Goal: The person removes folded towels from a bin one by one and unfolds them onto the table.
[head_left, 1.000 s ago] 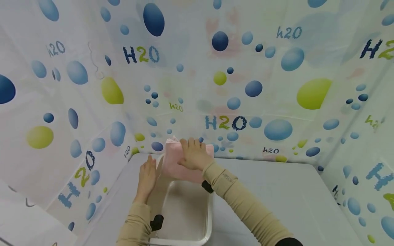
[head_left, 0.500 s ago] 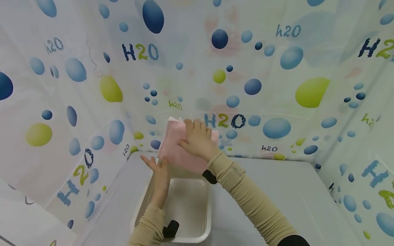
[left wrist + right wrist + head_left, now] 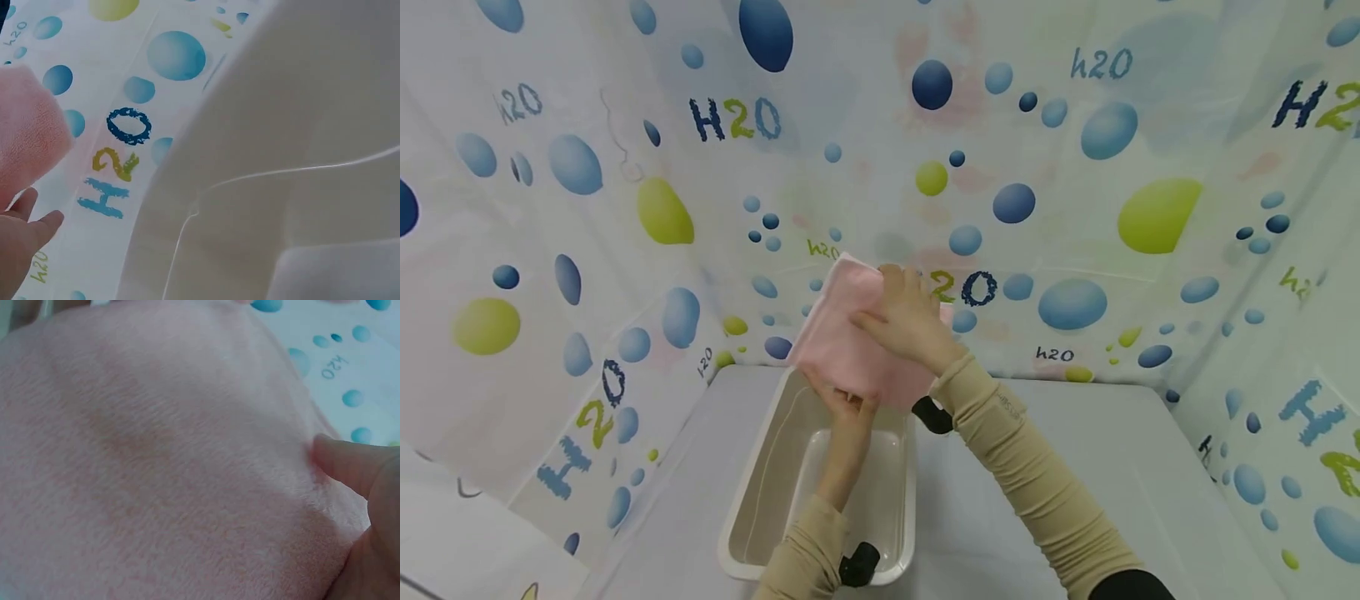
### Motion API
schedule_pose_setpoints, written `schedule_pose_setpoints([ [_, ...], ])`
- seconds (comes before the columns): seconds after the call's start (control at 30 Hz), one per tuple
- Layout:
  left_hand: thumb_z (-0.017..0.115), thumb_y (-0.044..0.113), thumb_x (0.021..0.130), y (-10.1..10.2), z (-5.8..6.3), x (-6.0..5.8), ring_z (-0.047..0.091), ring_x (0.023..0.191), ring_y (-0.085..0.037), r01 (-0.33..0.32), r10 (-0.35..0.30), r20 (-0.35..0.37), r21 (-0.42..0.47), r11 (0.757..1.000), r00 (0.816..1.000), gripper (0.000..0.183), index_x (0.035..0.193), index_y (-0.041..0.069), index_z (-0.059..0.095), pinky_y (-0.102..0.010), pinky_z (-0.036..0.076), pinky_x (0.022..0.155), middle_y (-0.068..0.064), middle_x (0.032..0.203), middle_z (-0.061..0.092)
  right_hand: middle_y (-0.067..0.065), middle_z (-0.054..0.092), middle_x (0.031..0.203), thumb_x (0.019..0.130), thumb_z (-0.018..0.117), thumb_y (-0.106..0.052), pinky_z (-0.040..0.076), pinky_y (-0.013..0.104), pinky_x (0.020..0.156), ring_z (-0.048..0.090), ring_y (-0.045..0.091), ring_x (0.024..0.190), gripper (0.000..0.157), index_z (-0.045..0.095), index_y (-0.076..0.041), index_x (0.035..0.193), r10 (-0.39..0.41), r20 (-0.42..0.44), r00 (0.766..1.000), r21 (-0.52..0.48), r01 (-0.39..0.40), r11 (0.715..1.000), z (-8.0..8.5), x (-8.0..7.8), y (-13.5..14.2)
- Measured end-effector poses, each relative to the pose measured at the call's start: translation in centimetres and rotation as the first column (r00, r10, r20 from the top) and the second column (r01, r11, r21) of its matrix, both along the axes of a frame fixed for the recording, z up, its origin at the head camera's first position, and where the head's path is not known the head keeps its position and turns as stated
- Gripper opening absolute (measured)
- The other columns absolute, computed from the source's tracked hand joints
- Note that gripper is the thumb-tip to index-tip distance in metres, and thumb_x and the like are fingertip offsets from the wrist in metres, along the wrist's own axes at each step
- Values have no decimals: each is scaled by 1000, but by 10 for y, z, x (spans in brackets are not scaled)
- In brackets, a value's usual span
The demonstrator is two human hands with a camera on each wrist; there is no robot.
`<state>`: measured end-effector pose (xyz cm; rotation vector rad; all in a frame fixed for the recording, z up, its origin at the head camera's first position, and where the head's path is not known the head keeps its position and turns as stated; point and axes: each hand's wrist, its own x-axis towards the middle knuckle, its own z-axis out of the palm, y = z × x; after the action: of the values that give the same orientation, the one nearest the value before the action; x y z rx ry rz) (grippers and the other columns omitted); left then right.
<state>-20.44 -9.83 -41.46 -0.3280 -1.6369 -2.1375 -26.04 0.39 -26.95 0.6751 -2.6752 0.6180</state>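
The pink cloth (image 3: 835,333) was tilted near the centre of the head view, over the upper end of the beige tub (image 3: 760,467) (itself lower centre). The right hand (image 3: 913,321) gripped it, thumb against its face; the left hand (image 3: 848,425), visible fingers loosely extended, reached its lower edge.

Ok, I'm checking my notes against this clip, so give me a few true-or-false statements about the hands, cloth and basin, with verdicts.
1. The right hand holds the pink cloth. True.
2. The pale basin stands open side up on the white table. True.
3. The cloth lies flat on the basin's floor. False: it is held up in the air, tilted.
4. The left hand is at the cloth's lower edge. True.
5. The right hand wears a glove. False: it is bare.
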Motion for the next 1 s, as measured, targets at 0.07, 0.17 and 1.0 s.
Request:
schedule_pose_setpoints([
  [0.07,60,42,87,2,0,1,38,130,-39,9,-13,-65,-56,998,998,110,141,18,-32,-17,41,98,-25,148,21,16,49,114,90,55,-41,42,45,88,45,31,105,54,43,0,122,2,23,1000,-75,0,997,-1,-4,7],
  [0.17,57,33,92,3,3,3,34,133,-38,-14,3,-84,-134,991,996,98,145,19,-24,-24,40,103,-22,152,10,17,47,119,94,46,-35,41,46,94,47,31,108,48,39,1,125,3,136,991,-198,24,980,-4,-6,19],
  [1.0,43,23,98,12,48,-14,37,131,-27,2,-9,-17,-370,929,1000,53,146,33,23,-52,29,109,-4,154,25,25,41,128,99,37,-15,48,28,74,57,23,89,53,0,-20,137,318,189,929,-658,-120,743,-47,3,125],
])
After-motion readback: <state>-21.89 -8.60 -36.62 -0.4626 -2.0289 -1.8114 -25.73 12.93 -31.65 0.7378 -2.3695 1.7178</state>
